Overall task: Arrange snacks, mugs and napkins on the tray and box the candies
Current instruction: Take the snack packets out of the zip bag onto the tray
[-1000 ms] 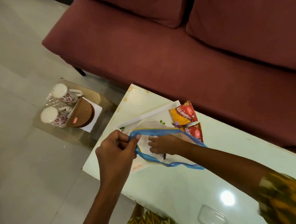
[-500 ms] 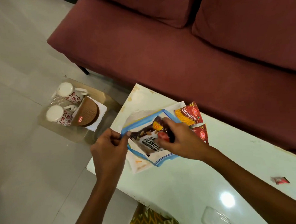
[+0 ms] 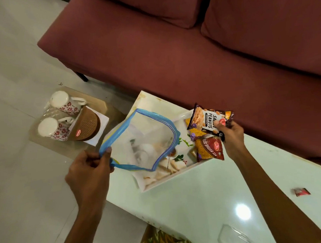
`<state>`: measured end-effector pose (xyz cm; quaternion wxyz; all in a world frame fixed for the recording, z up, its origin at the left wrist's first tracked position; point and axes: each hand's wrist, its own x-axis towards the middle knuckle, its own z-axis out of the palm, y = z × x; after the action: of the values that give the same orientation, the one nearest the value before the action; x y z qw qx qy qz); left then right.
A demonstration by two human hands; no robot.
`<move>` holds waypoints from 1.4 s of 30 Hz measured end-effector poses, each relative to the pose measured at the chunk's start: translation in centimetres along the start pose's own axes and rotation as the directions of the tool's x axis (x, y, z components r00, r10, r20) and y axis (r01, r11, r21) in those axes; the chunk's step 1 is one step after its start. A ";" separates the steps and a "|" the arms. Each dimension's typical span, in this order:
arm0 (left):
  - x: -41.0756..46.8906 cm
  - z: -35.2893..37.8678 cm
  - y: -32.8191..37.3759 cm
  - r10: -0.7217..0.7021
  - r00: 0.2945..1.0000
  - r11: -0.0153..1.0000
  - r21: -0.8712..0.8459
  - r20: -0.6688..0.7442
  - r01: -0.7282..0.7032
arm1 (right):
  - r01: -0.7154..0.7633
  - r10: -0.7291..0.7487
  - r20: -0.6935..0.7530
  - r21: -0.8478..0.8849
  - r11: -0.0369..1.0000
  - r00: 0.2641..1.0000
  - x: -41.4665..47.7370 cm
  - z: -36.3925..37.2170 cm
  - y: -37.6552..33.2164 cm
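My left hand pinches the blue rim of a clear zip pouch, held open over the left part of the white printed tray. My right hand grips a dark salted peanuts packet above the tray's right end. Two orange-red snack packets lie on the tray under it. Two white mugs with red flowers lie on their sides on the floor at left, beside a brown round box resting on white napkins.
The tray sits on a white glossy table. A small red candy lies on the table at right. A clear plastic box shows at the bottom edge. A maroon sofa runs behind the table.
My right hand has drawn the peanuts packet out of the pouch and carried it right, over the snack packets. My left hand still holds the pouch, which now looks empty.
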<state>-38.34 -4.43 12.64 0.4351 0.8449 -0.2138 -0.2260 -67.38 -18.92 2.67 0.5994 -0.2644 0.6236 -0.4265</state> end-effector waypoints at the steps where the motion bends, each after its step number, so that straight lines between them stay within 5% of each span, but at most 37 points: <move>1: -0.1 -0.1 -0.3 0.005 1.000 1.000 -0.008 -0.002 -0.005 | -0.027 0.024 -0.040 -0.055 0.998 0.999 1.1 -0.3 1.3; 9: -0.7 -0.1 -2.3 0.010 1.000 0.996 -0.094 0.014 -0.009 | -0.084 0.015 -0.115 -0.621 0.780 0.993 6.4 -0.7 9.1; 18: -1.6 1.1 -2.5 0.031 0.999 0.992 -0.122 0.044 -0.025 | 0.038 -0.031 0.022 -0.741 0.670 0.999 7.7 0.2 10.1; 28: -2.4 0.6 -1.6 0.037 0.998 0.992 -0.119 0.060 -0.030 | 0.134 -0.189 0.011 -0.743 0.655 0.982 5.8 0.2 7.9; 31: -2.8 0.6 -1.2 0.047 0.997 0.994 -0.100 0.065 -0.041 | 0.300 -0.338 0.097 -0.724 0.621 0.936 2.7 1.3 6.0; 34: -3.3 0.4 -0.3 0.045 0.996 0.993 -0.110 0.071 -0.037 | 0.521 -0.394 0.342 -0.600 0.607 0.853 -2.4 2.9 3.7; 37: -3.6 0.1 0.6 0.041 0.997 0.994 -0.105 0.071 -0.034 | 0.745 -0.370 0.651 -0.523 0.414 0.663 -7.4 3.8 1.4; 39: -4.0 -0.1 1.5 0.070 0.993 0.993 -0.101 0.097 -0.060 | 0.798 -0.318 0.736 -0.509 0.322 0.597 -10.0 4.5 0.1; 42: -5.0 -0.1 2.8 0.137 0.968 0.990 -0.068 0.209 -0.125 | 0.802 -0.299 0.763 -0.446 0.397 0.573 -13.0 6.0 -0.8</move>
<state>-42.74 -3.01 15.98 0.4467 0.7876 -0.3082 -0.2917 -59.85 -9.66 10.63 0.3926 -0.8060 0.3939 -0.2028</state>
